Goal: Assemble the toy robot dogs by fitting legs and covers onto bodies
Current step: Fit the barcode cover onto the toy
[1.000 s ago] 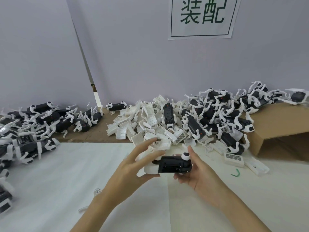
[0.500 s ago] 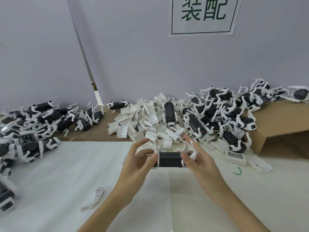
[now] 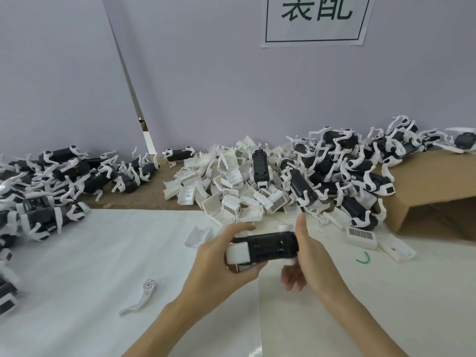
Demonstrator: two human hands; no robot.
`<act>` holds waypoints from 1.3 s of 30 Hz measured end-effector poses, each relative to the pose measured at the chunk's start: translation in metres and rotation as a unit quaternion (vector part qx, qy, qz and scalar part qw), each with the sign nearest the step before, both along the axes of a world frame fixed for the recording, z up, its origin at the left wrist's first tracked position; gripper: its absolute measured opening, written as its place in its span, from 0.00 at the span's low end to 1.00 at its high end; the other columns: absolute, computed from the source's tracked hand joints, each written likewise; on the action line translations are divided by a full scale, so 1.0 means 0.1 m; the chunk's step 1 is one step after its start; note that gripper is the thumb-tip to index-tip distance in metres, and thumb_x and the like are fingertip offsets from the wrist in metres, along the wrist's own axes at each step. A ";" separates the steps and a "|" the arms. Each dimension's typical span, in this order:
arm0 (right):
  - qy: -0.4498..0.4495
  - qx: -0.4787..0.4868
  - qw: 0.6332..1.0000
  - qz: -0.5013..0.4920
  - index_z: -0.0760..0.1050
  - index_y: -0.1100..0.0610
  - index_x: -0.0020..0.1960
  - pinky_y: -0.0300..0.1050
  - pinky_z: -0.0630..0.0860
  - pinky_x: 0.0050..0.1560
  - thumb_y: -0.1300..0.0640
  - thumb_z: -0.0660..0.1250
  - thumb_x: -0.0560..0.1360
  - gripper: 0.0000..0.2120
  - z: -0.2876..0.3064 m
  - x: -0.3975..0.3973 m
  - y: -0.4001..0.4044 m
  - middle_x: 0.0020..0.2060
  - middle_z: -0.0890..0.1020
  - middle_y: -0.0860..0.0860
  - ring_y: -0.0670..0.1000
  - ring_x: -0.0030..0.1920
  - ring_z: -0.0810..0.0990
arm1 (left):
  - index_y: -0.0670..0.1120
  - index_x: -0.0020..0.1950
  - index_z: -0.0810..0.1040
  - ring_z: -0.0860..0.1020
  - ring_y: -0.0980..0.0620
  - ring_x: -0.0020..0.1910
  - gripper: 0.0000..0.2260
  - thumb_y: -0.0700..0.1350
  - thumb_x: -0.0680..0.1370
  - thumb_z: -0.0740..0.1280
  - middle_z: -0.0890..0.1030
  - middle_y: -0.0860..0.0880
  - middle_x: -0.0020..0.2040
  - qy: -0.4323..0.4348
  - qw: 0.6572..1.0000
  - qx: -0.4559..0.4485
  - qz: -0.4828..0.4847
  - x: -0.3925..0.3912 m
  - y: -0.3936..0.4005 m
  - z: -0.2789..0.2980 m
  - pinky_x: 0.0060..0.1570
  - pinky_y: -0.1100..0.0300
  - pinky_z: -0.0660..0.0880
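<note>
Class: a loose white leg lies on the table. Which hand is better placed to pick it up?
Left. The loose leg lies on the left hand's side; the right hand would cross over the body.

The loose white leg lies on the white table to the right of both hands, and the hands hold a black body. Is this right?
Not quite. In the head view the loose white leg lies left of both hands, on the white table. The left hand and right hand do hold the black body.

Black toy body [image 3: 270,244] with white end, white loose leg [image 3: 140,296], white tabletop [image 3: 90,253], green twist tie [image 3: 363,258], brown cardboard [image 3: 432,181]
</note>
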State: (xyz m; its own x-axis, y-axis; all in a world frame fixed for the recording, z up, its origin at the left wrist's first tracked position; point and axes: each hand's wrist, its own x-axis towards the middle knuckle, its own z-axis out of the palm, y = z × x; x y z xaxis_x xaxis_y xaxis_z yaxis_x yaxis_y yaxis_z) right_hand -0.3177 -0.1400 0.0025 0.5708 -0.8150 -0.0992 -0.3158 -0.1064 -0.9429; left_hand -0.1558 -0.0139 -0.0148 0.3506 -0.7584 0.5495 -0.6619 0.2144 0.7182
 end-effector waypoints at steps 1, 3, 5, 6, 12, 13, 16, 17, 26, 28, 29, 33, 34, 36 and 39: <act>-0.008 -0.058 0.998 0.002 0.77 0.44 0.60 0.47 0.81 0.34 0.17 0.41 0.71 0.42 -0.03 0.01 0.02 0.38 0.87 0.54 0.52 0.33 0.86 | 0.59 0.65 0.79 0.84 0.56 0.37 0.24 0.52 0.71 0.82 0.86 0.59 0.50 0.059 0.998 0.005 0.010 -0.01 0.00 0.02 0.33 0.64 0.80; -0.066 -0.165 0.984 0.028 0.67 0.34 0.72 0.47 0.83 0.52 0.22 0.50 0.76 0.30 -0.09 0.03 0.04 0.58 0.82 0.42 0.43 0.50 0.85 | 0.58 0.63 0.80 0.82 0.49 0.28 0.24 0.55 0.69 0.82 0.87 0.53 0.43 0.165 0.986 0.020 0.027 -0.03 0.02 0.06 0.23 0.59 0.76; -0.109 -0.219 0.966 0.079 0.60 0.35 0.79 0.33 0.76 0.60 0.34 0.62 0.80 0.29 -0.12 0.05 0.06 0.69 0.71 0.32 0.35 0.66 0.75 | 0.60 0.64 0.79 0.81 0.47 0.25 0.26 0.57 0.68 0.81 0.86 0.47 0.37 0.224 0.974 0.038 0.023 -0.01 0.03 0.07 0.21 0.57 0.74; -0.115 -0.226 0.963 0.091 0.60 0.37 0.80 0.29 0.73 0.60 0.38 0.65 0.81 0.29 -0.12 0.06 0.05 0.71 0.70 0.30 0.34 0.68 0.73 | 0.61 0.67 0.77 0.80 0.46 0.25 0.28 0.57 0.68 0.80 0.85 0.45 0.35 0.249 0.967 0.048 0.011 -0.01 0.04 0.09 0.22 0.57 0.74; -0.212 0.091 0.973 0.032 0.73 0.52 0.72 0.44 0.75 0.39 0.43 0.60 0.81 0.22 -0.05 0.14 0.07 0.51 0.81 0.59 0.58 0.43 0.81 | 0.50 0.69 0.74 0.86 0.41 0.35 0.25 0.49 0.75 0.77 0.87 0.41 0.53 0.390 0.913 0.031 -0.119 0.03 0.07 0.25 0.20 0.60 0.72; -0.235 0.155 0.959 0.029 0.74 0.57 0.71 0.45 0.71 0.37 0.45 0.58 0.84 0.22 -0.05 0.15 0.06 0.48 0.80 0.62 0.60 0.40 0.80 | 0.50 0.70 0.72 0.87 0.43 0.36 0.24 0.49 0.77 0.75 0.87 0.42 0.57 0.391 0.908 0.042 -0.142 0.05 0.09 0.28 0.19 0.62 0.71; -0.246 0.217 0.944 0.033 0.72 0.66 0.69 0.48 0.64 0.36 0.49 0.55 0.85 0.23 -0.08 0.14 0.06 0.47 0.78 0.66 0.59 0.35 0.79 | 0.46 0.75 0.70 0.85 0.47 0.30 0.29 0.55 0.79 0.74 0.86 0.42 0.63 0.384 0.903 0.071 -0.177 0.06 0.14 0.34 0.18 0.65 0.68; -0.250 0.219 0.942 0.035 0.72 0.67 0.69 0.48 0.64 0.36 0.49 0.56 0.85 0.24 -0.07 0.13 0.07 0.48 0.78 0.66 0.58 0.35 0.79 | 0.45 0.75 0.71 0.84 0.47 0.30 0.30 0.56 0.78 0.74 0.86 0.42 0.63 0.386 0.903 0.072 -0.177 0.06 0.14 0.35 0.18 0.66 0.68; -0.254 0.060 0.963 0.069 0.78 0.50 0.64 0.49 0.77 0.44 0.42 0.62 0.79 0.19 -0.04 0.09 0.10 0.52 0.82 0.64 0.54 0.44 0.81 | 0.53 0.44 0.81 0.73 0.48 0.19 0.14 0.63 0.74 0.73 0.85 0.41 0.42 0.410 0.903 0.075 -0.103 0.05 0.10 0.35 0.18 0.68 0.57; -0.270 0.020 0.961 0.048 0.77 0.51 0.66 0.48 0.80 0.49 0.44 0.64 0.78 0.19 -0.05 0.10 0.09 0.55 0.83 0.60 0.55 0.48 0.82 | 0.54 0.42 0.82 0.73 0.48 0.22 0.14 0.64 0.76 0.70 0.83 0.42 0.39 0.408 0.905 0.065 -0.103 0.06 0.10 0.35 0.20 0.65 0.62; -0.277 -0.005 0.960 0.031 0.77 0.51 0.67 0.46 0.81 0.51 0.46 0.65 0.78 0.20 -0.04 0.09 0.08 0.56 0.84 0.56 0.53 0.51 0.84 | 0.55 0.44 0.83 0.75 0.47 0.26 0.15 0.65 0.77 0.69 0.82 0.43 0.39 0.381 0.919 0.056 -0.086 0.07 0.09 0.34 0.23 0.63 0.67; -0.242 -0.143 0.960 0.000 0.74 0.46 0.71 0.31 0.74 0.55 0.47 0.69 0.78 0.22 0.00 0.02 0.04 0.62 0.82 0.44 0.41 0.54 0.81 | 0.64 0.62 0.82 0.80 0.57 0.46 0.19 0.65 0.73 0.71 0.79 0.59 0.51 0.177 0.982 0.062 -0.023 0.07 0.07 0.21 0.47 0.68 0.75; -0.225 -0.180 0.958 0.013 0.73 0.46 0.72 0.29 0.72 0.56 0.48 0.70 0.79 0.22 -0.01 0.00 0.04 0.64 0.80 0.42 0.40 0.61 0.79 | 0.64 0.64 0.81 0.80 0.57 0.52 0.22 0.63 0.70 0.74 0.77 0.60 0.55 0.147 0.987 0.063 -0.027 0.06 0.06 0.17 0.51 0.68 0.76; -0.193 -0.253 0.947 0.034 0.73 0.47 0.72 0.28 0.69 0.59 0.47 0.73 0.78 0.24 -0.04 0.01 0.06 0.66 0.77 0.40 0.42 0.69 0.74 | 0.64 0.61 0.82 0.80 0.53 0.57 0.21 0.62 0.69 0.78 0.77 0.60 0.57 0.120 0.991 0.061 -0.029 0.06 0.03 0.11 0.56 0.62 0.78; -0.185 -0.328 0.926 0.024 0.74 0.49 0.71 0.30 0.72 0.59 0.45 0.76 0.75 0.28 -0.05 0.04 0.08 0.66 0.75 0.40 0.48 0.69 0.75 | 0.63 0.62 0.82 0.80 0.50 0.61 0.22 0.64 0.70 0.79 0.80 0.58 0.60 0.100 0.992 0.072 -0.033 0.13 0.03 0.08 0.62 0.55 0.79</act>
State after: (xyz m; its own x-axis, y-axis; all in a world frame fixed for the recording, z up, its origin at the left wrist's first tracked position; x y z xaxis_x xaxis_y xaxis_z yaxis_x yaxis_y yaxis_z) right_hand -0.3137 -0.1319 -0.0028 0.5041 -0.6028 0.6185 0.0366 -0.7006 -0.7127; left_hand -0.1428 -0.0113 -0.0063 0.3888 -0.8488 0.3583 -0.4920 0.1375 0.8596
